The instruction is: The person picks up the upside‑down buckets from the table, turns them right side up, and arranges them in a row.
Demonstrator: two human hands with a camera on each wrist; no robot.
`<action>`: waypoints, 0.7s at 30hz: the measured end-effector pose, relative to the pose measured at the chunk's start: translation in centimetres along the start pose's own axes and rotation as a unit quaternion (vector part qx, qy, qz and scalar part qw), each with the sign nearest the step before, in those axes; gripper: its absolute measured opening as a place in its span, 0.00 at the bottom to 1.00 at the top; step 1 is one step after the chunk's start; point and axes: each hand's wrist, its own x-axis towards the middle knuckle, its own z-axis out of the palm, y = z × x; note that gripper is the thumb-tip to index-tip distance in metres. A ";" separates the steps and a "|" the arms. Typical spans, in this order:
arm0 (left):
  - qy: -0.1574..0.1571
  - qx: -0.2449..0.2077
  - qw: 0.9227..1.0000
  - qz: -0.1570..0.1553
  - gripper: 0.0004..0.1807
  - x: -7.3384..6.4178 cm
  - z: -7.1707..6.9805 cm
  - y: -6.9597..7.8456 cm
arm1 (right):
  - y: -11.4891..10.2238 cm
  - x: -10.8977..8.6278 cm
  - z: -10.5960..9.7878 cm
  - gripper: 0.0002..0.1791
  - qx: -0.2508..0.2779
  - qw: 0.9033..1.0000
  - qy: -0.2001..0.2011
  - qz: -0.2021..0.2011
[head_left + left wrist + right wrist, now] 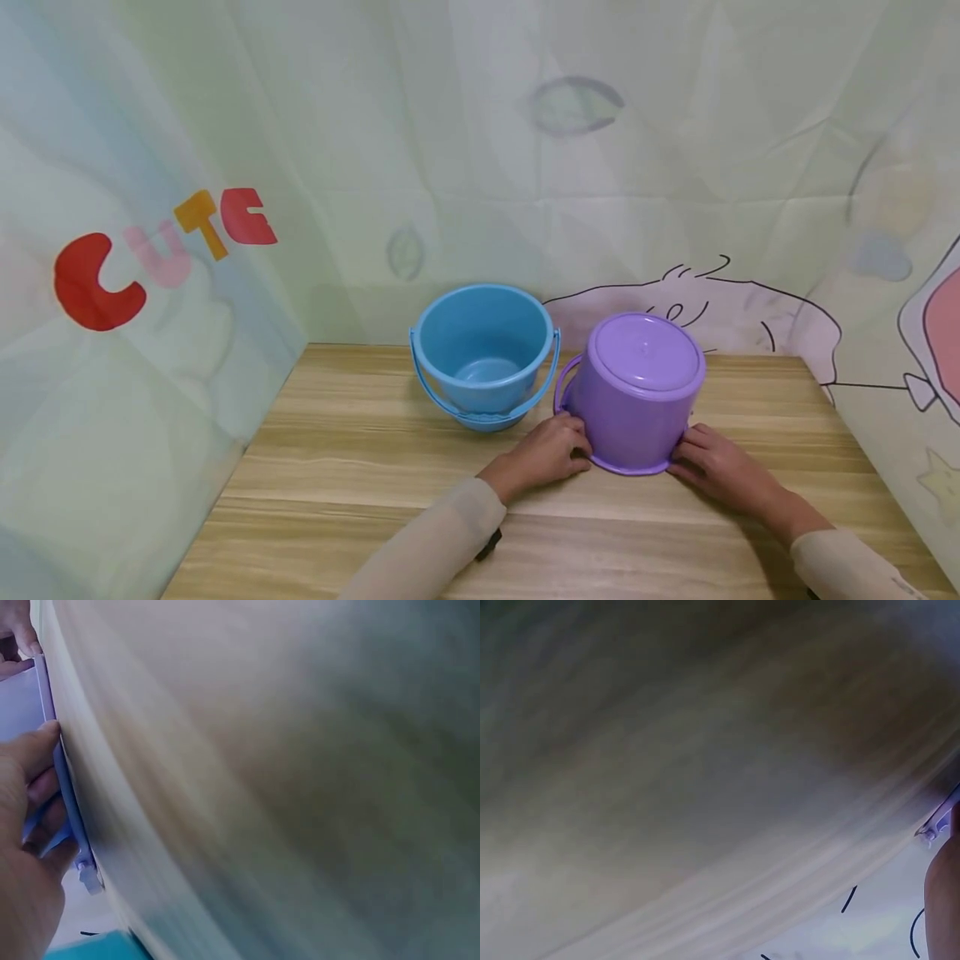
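A purple bucket stands upside down on the wooden table, its base facing up and its rim at the bottom. Its purple handle sticks out on the left side. My left hand grips the rim from the left, and in the left wrist view the thumb lies along the rim's edge. From the right, my right hand holds the same rim; the right wrist view shows little of it. Left of the purple bucket, a blue bucket stands upright with its mouth up and its handle hanging in front.
The wooden table runs back to a printed cloth backdrop. More cloth, with "CUTE" lettering, hangs along the left side. The blue bucket is close to the table's back edge.
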 end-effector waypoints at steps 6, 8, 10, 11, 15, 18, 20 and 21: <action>0.016 0.024 1.000 -0.009 0.07 0.0 0.4 0.0 | -0.2 0.1 0.1 0.08 -0.006 1.000 -0.009 0.014; 0.025 0.030 0.999 -0.012 0.07 0.0 0.5 0.0 | -0.3 0.2 0.2 0.09 -0.005 1.000 -0.002 0.009; 0.036 0.035 0.999 -0.016 0.08 -0.1 0.5 0.0 | -0.4 0.5 0.3 0.10 -0.003 1.000 0.007 0.001; 0.041 0.038 0.998 -0.017 0.08 -0.1 0.5 0.0 | -0.4 0.6 0.3 0.10 -0.002 1.000 0.009 0.000; 0.048 0.039 0.998 -0.020 0.08 -0.1 0.5 0.0 | -0.6 0.8 0.4 0.15 -0.001 1.000 0.020 -0.005; 0.044 0.038 0.998 -0.019 0.08 -0.2 0.5 0.1 | -0.6 0.8 0.4 0.19 -0.003 1.000 0.029 -0.010; 0.044 0.038 0.998 -0.016 0.09 -0.2 0.5 0.1 | -0.6 0.8 0.4 0.19 -0.003 0.999 0.036 -0.012; 0.046 0.038 0.998 -0.014 0.09 -0.2 0.4 0.2 | -0.6 0.7 0.3 0.20 -0.004 0.999 0.035 -0.010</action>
